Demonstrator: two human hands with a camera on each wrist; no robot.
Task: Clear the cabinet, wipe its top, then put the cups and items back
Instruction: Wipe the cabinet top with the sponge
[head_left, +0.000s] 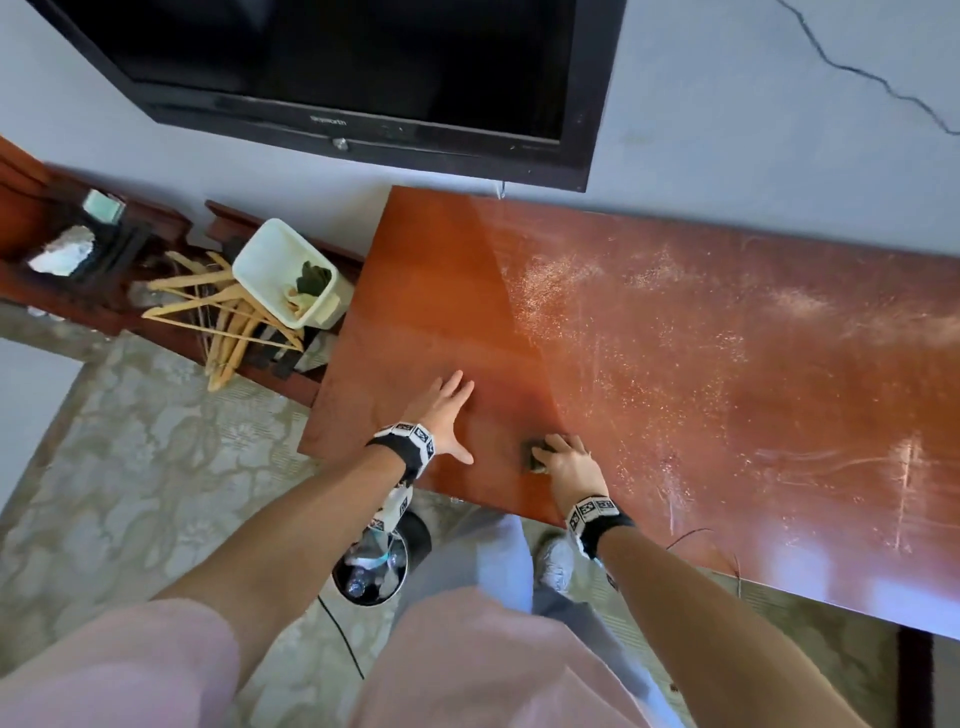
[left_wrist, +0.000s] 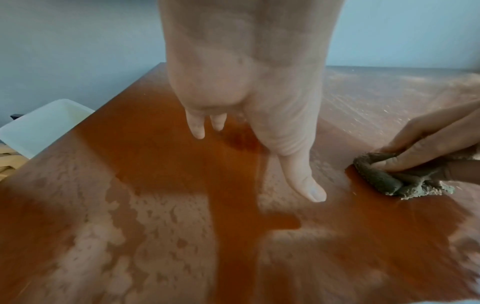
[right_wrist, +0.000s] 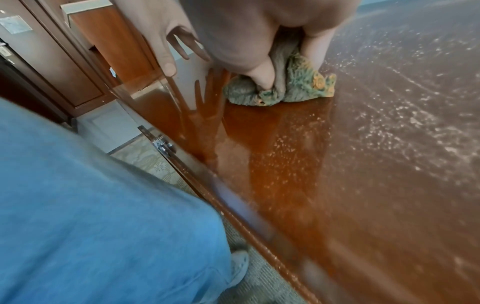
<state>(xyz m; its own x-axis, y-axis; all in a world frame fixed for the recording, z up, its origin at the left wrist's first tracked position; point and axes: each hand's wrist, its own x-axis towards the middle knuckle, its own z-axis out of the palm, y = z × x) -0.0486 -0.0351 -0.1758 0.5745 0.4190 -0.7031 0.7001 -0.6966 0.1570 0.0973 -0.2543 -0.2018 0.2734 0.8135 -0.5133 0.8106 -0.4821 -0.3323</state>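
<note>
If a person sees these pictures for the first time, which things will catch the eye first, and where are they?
First, the cabinet top: glossy orange on its left part, dusty and streaked to the right. Near its front edge, the right hand grips a bunched cloth, and the left hand rests flat beside it. A black television hangs on the wall above.

Both your forearms are bare, and each wrist carries a black strap: left wristband (head_left: 404, 448), right wristband (head_left: 597, 518), both ringed with white blocks printed with black square marker patterns. You're in loose trousers (head_left: 498, 561), grey-lilac in the head view and blue in the right wrist view, with a pale pink top (head_left: 467, 670) filling the bottom of the head view. One light grey sneaker (head_left: 556, 564) shows below the trouser leg.
</note>
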